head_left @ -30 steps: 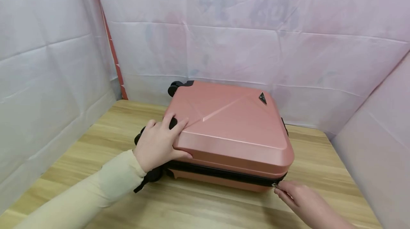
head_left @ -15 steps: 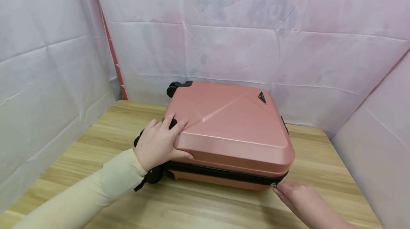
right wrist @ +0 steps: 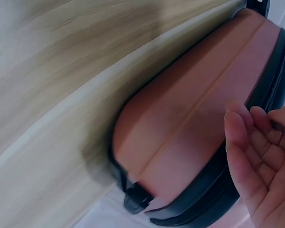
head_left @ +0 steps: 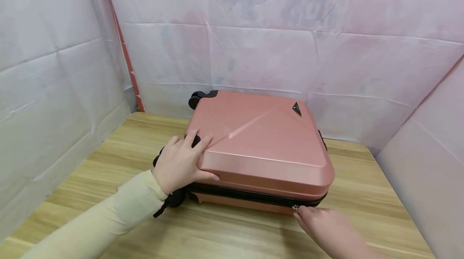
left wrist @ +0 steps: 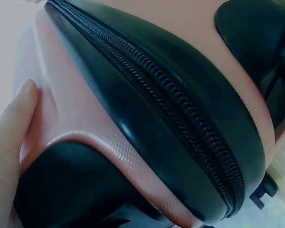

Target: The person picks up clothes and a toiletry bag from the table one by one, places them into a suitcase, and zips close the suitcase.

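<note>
A pink hard-shell suitcase (head_left: 261, 130) lies flat on the wooden table, its wheels to the left. My left hand (head_left: 177, 166) rests with spread fingers on its near left corner, thumb along the front side. Along that side runs a black zipper (head_left: 243, 196); its toothed rows (left wrist: 166, 90) show close up in the left wrist view. Near the right front corner, my right hand (head_left: 328, 224) pinches the metal zipper pull (head_left: 295, 208) between thumb and fingers. The right wrist view shows this hand's curled fingers (right wrist: 235, 133) beside the black band, hiding the pull.
Black wheels (head_left: 195, 100) stick out at the suitcase's left end. A dark handle (head_left: 322, 140) sits on its right side. Pale cloth walls (head_left: 261, 57) enclose the wooden table (head_left: 362, 178) at the back, left and right.
My right hand has moved a little left along the front side, drawing the zipper pull with it away from the corner. The left hand stays in place on the suitcase.
</note>
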